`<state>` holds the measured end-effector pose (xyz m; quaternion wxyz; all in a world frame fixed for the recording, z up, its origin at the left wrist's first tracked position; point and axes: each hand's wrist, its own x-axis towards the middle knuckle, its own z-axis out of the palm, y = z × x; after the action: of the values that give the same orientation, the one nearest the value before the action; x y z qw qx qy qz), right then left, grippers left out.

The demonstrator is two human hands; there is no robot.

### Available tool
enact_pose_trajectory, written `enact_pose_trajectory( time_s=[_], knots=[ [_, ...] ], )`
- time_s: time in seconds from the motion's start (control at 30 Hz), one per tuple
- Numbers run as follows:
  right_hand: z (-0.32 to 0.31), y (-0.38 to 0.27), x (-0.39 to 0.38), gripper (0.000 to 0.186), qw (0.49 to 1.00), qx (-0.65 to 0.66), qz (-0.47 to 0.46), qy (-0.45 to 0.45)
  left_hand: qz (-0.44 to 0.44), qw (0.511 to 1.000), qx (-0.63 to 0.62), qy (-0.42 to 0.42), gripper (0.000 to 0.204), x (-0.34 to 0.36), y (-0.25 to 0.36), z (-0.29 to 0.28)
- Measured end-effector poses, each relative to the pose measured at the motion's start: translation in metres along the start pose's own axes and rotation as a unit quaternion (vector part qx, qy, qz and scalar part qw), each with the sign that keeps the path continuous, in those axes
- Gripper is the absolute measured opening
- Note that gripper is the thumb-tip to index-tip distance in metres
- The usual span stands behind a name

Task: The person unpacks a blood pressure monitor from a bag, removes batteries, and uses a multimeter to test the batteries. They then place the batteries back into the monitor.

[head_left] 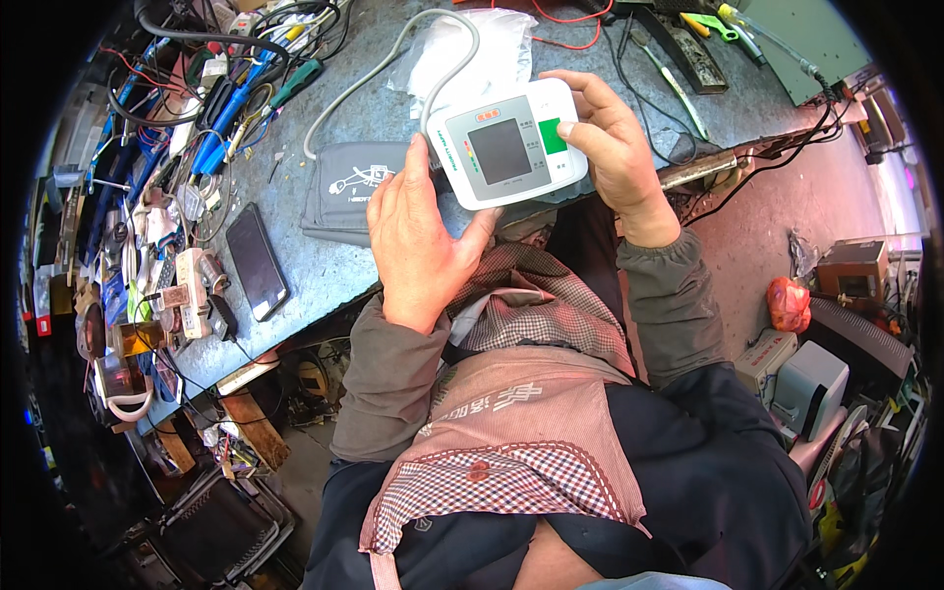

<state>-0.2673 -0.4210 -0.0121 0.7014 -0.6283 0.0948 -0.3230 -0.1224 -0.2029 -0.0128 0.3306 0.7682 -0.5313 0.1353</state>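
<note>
A clear plastic bag point(472, 44) with something white inside lies at the far edge of the grey workbench point(324, 270), and a grey cuff point(344, 192) with a white printed drawing on it sits just left of the hands. One blood pressure monitor point(506, 146), a white rounded box with a dark blank screen, a small red label above it and a green button on its right side, is held up over the bench's near edge. A single grey hose point(383, 64) loops away from its top-left corner. The left hand point(418, 236) grips its lower-left corner; the right hand point(610, 147) clasps the right side, thumb by the green button. One dark phone point(258, 261) lies flat further left, beside a tangle of tools and wires.
</note>
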Motion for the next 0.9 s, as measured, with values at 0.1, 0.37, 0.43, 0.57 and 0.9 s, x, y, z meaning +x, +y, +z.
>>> enact_pose_trajectory(
  time_s=[0.1,0.37,0.43,0.57,0.9],
  knots=[
    [-0.0007,0.001,0.0003,0.059,1.0,0.0,-0.002,-0.003,0.002,1.0,-0.001,0.001,0.107,0.0,-0.0005,0.0003],
    [-0.0003,0.0005,0.0004,0.056,1.0,0.0,-0.004,0.002,0.002,1.0,-0.003,0.001,0.107,-0.0001,-0.0008,0.0009],
    [0.0008,0.0012,0.0006,0.051,1.0,0.005,-0.012,0.008,0.0,1.0,-0.004,-0.001,0.107,-0.0004,-0.001,0.0008],
    [0.0,0.0021,0.0009,0.053,1.0,0.009,-0.012,0.001,0.0,1.0,-0.006,-0.001,0.107,-0.0004,-0.0005,0.0002],
    [-0.001,0.002,0.0005,0.054,1.0,0.013,-0.008,-0.003,0.0,1.0,-0.002,-0.001,0.107,0.0005,-0.0001,0.0]
  ],
)
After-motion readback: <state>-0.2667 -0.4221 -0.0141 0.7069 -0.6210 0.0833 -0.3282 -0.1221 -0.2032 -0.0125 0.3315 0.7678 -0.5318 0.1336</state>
